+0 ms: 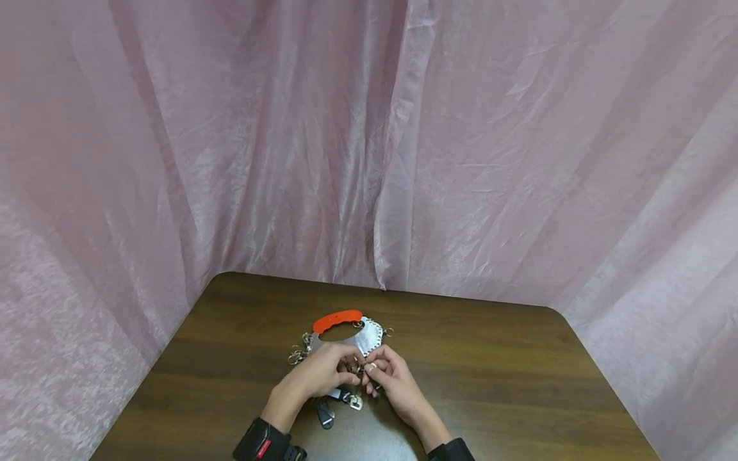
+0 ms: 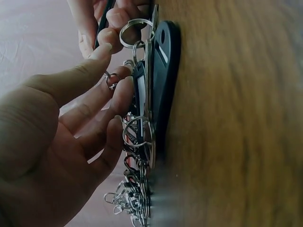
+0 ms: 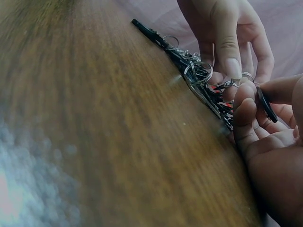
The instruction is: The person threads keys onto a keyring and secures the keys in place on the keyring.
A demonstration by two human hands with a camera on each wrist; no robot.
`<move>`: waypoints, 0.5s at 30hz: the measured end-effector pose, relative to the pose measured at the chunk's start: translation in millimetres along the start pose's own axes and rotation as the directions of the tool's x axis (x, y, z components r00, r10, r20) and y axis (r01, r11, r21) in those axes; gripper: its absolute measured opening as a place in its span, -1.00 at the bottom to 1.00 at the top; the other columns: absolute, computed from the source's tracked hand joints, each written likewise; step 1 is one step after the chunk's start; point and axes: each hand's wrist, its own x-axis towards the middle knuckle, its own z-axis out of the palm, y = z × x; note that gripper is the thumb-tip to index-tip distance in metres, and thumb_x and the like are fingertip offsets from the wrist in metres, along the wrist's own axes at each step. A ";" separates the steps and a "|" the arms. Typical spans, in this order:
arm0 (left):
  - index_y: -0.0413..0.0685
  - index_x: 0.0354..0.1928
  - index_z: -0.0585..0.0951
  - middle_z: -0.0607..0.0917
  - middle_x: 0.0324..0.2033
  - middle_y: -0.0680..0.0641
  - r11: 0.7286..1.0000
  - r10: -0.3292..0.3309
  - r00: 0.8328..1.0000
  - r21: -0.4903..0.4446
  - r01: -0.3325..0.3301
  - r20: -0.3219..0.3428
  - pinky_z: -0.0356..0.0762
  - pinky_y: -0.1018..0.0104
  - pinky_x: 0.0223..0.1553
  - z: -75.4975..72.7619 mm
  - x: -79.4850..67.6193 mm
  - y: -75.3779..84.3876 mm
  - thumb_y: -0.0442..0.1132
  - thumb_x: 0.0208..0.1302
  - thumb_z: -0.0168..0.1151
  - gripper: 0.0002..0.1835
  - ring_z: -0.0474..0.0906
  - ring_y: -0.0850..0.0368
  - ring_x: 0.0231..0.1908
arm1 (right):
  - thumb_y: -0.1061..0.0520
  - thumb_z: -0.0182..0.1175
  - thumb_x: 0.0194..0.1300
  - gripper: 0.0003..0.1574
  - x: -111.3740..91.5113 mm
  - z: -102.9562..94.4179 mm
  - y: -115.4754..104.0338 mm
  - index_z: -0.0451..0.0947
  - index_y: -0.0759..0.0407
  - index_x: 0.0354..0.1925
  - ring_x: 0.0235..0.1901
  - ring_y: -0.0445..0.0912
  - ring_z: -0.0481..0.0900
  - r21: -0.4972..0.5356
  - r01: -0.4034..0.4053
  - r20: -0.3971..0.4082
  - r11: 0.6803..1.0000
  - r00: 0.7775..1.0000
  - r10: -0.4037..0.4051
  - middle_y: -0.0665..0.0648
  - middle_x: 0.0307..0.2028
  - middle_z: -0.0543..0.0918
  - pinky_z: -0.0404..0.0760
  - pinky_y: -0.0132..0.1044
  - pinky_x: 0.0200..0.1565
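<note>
On the wooden table [image 1: 490, 378], just beyond the two hands as the head view has it, lies a metal plate [image 1: 373, 334] ringed with small hooks, its orange grip [image 1: 338, 319] on the far side with its long axis running roughly left to right. The left hand [image 1: 323, 372] reaches over the plate's near edge, so it seems the nearer of the two; the right hand [image 1: 400, 384] comes in from the right, fingertips almost meeting the left's. Between thumb and fingers the right hand pinches a black tag [image 3: 267, 105], slanting away from its metal ring [image 3: 247, 75]. The left hand pinches a small metal clasp [image 2: 112, 81] (thumb and fingers partly hide it). The relation that counts, I judge, is ring to clasp: they sit close together between the two sets of fingertips, though whether they are linked I cannot tell.
</note>
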 end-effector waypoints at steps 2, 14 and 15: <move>0.11 -0.03 0.73 0.71 -0.33 0.21 1.000 -0.002 1.000 0.001 0.002 0.004 0.58 0.31 -0.22 -0.2 -0.4 1.1 -0.20 0.29 0.54 -0.75 0.61 0.36 -0.30 | 0.31 0.10 0.59 -0.69 -0.7 -0.1 0.1 0.28 0.57 0.05 -0.48 -0.15 0.58 0.003 -0.011 -0.007 1.000 1.000 0.011 0.21 -0.37 0.60 0.56 -0.38 -0.43; 0.09 -0.11 0.73 0.72 -0.34 0.20 1.000 0.007 1.000 0.003 -0.007 -0.030 0.58 0.29 -0.22 -1.1 -0.6 4.7 -0.21 0.33 0.50 -0.84 0.61 0.35 -0.31 | 0.31 0.10 0.58 -0.68 1.1 -0.7 0.3 0.28 0.58 0.06 -0.48 -0.15 0.58 -0.001 0.010 0.004 1.000 1.000 -0.010 0.25 -0.36 0.58 0.55 -0.39 -0.43; 0.09 -0.11 0.72 0.71 -0.35 0.20 1.000 0.009 0.999 0.006 -0.009 -0.034 0.58 0.30 -0.22 -1.2 -0.7 4.7 -0.21 0.33 0.50 -0.84 0.61 0.35 -0.31 | 0.31 0.10 0.58 -0.68 1.4 -0.8 0.3 0.28 0.58 0.07 -0.48 -0.15 0.58 -0.002 0.006 0.004 1.000 1.000 -0.006 0.25 -0.36 0.59 0.56 -0.39 -0.43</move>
